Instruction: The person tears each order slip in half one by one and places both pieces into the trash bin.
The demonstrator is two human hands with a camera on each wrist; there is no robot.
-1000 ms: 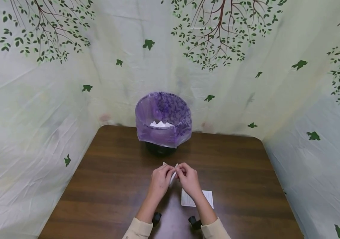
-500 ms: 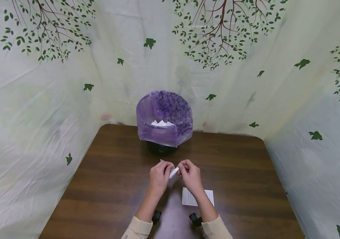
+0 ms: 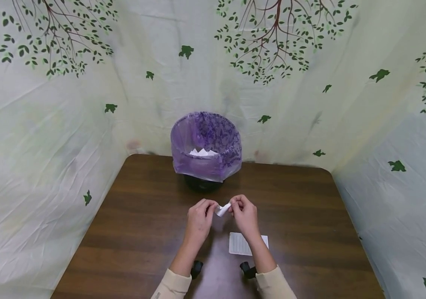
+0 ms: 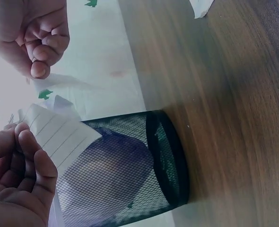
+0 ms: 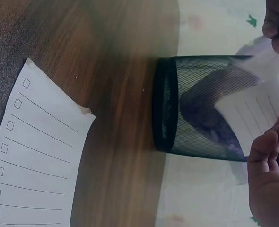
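We are finding the left hand (image 3: 199,220) and the right hand (image 3: 246,218) working close together above the desk (image 3: 141,232), about midway between its left and right edges. The left grip is pinching one end of a lined sheet (image 3: 223,210); the right grip is pinching the other. The sheet is spanning the gap between them, on the near side of a dark mesh bin (image 3: 202,185). We are seeing its ruled face in both wrist views. The bin is standing by the desk's far edge, slightly left of that edge's middle, a purple liner (image 3: 201,166) draping over its rim and white paper pieces (image 3: 203,153) lying inside. A checkbox page (image 3: 240,244) is lying nearer the person, slightly right of centre, with the right forearm (image 3: 263,255) partly covering it in the head view.
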